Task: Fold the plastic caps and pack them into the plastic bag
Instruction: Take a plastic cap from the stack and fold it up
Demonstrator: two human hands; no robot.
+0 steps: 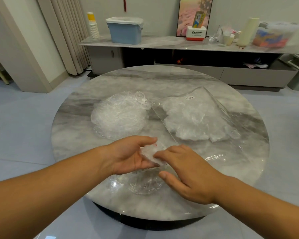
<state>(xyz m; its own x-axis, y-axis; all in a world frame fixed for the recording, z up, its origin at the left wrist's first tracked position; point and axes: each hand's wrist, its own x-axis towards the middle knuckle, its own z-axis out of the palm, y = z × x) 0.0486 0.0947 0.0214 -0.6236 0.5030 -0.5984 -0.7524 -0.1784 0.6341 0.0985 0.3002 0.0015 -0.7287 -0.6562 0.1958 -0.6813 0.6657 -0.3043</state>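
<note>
A folded clear plastic cap [151, 153] sits between my two hands above the round marble table [245, 169]. My left hand [128, 155] cups it from the left, fingers and thumb curled round it. My right hand [185, 171] pinches its right edge with the fingertips. A loose pile of unfolded caps [119, 114] lies at the table's middle left. The clear plastic bag [197, 116], partly filled with folded caps, lies to the right with its mouth toward me. Another spread-out cap [145, 184] rests on the table under my hands.
Behind the table runs a low cabinet [179, 44] carrying a blue lidded bin [125, 30], stacked paper cups [93, 26], a Panasonic box [196, 33] and a clear storage box [274, 34]. Curtains hang at the back left. Grey floor surrounds the table.
</note>
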